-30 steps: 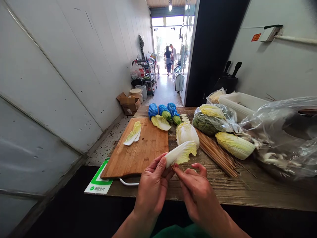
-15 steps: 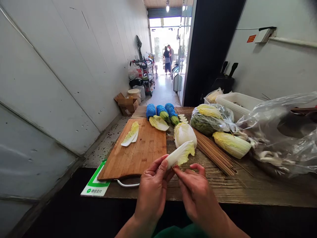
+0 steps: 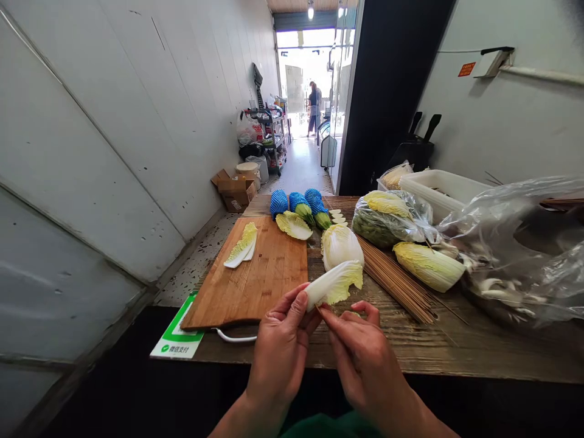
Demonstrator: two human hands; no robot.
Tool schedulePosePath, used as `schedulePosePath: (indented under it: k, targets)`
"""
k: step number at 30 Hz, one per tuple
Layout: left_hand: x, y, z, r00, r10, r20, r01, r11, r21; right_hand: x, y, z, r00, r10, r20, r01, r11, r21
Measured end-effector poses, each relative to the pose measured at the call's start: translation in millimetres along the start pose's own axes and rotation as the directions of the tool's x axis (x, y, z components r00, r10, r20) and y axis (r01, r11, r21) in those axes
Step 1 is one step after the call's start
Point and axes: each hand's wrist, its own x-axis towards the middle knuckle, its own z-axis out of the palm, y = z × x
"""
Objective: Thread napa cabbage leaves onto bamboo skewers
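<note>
Between the thumb and fingers of my left hand (image 3: 283,331) is a strip of napa cabbage leaf (image 3: 333,286), white stem toward me, frilly yellow edge pointing right. My right hand (image 3: 365,340) pinches a thin bamboo skewer (image 3: 318,309); only its tip shows, at the leaf's lower edge, and the rest is hidden by the fingers. Whether the tip has pierced the leaf I cannot tell. Just beyond the leaf stands a cut napa cabbage (image 3: 343,246). A bundle of bamboo skewers (image 3: 392,280) lies to the right of it.
Cut leaf pieces (image 3: 241,246) lie on a wooden cutting board (image 3: 269,274) at left. Behind are zucchini in blue foam nets (image 3: 301,204) and a loose leaf (image 3: 294,225). Rightward are bagged vegetables (image 3: 387,219), another cabbage piece (image 3: 429,266), a white bin (image 3: 442,188) and mushrooms under plastic (image 3: 497,289).
Both hands keep almost the same pose, and the leaf has shifted only slightly. In the far doorway, two people were visible before; one figure shows now.
</note>
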Motion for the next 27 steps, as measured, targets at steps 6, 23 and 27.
schedulePosePath:
  k: [6,23,27]
  targets:
    - [0.8,-0.4,-0.2,1.0,0.009,0.014,-0.009,1.0,0.007,0.3,-1.7,-0.5,1.0,0.011,-0.006,-0.011,1.0,-0.006]
    - [-1.3,-2.2,-1.3,0.997,-0.006,0.072,0.002,0.999,0.052,2.3,-2.8,0.6,0.997,0.045,-0.067,-0.045,0.999,-0.004]
    - [-1.8,-2.0,-2.5,0.998,-0.009,0.07,0.004,0.998,0.063,3.5,-3.1,1.6,0.996,0.049,-0.071,-0.05,0.999,-0.014]
